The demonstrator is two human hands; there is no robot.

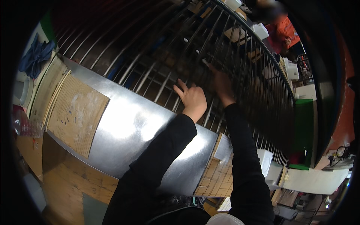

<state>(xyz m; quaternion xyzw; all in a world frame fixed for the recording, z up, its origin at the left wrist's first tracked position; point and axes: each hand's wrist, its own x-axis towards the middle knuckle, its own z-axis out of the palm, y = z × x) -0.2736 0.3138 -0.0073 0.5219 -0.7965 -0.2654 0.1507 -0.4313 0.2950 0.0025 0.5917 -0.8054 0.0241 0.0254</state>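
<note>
My left hand (193, 98) hovers over the near side of a bed of metal rollers (165, 88), its fingers apart and nothing in them. Farther in, over the dim middle of the rollers, my right hand (223, 85) reaches forward. A small white piece (205, 62) shows at its fingertips, seemingly pinched there; the grip is dark and slightly blurred. Just beyond lie two more little white pieces, one nearer (197, 51) and one farther off (186, 39). What kind of things they are is too small to tell.
A shiny metal plate (131, 123) edges the rollers, with flat cardboard (77, 108) on its left. Taped cardboard (215, 176) lies by my right forearm, near a white container (264, 162). A blue cloth (36, 56) hangs far left. Someone in orange (288, 32) stands across.
</note>
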